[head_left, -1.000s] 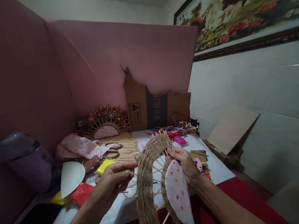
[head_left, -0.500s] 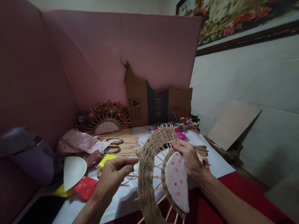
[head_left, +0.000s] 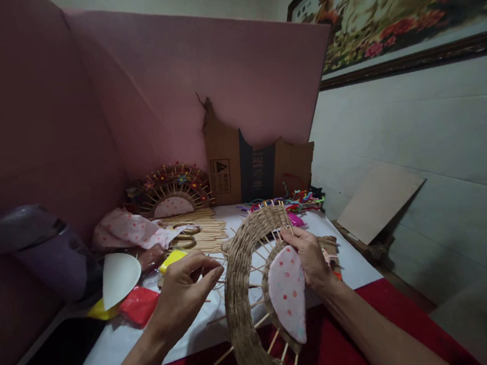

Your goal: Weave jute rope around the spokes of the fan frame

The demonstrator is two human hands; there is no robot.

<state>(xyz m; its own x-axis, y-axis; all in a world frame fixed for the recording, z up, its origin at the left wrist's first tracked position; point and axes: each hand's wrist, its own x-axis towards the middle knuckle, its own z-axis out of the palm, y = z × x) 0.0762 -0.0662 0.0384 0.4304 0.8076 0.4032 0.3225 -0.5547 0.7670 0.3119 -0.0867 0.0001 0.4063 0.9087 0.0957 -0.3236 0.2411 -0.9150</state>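
Red cloth (head_left: 398,305), weaving (head_left: 238,294) perhaps cropped

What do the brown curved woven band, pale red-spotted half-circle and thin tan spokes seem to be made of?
Brown curved woven band: probably jute-like cord, matte and rough; fibrous strands run along it.
Pale red-spotted half-circle: likely printed fabric, matte, perhaps padded, since its edge looks rounded.
Thin tan spokes: apparently wood or bamboo, from their straight stick form; finish unclear.

Red packet (head_left: 140,306) on white sheet (head_left: 357,264)
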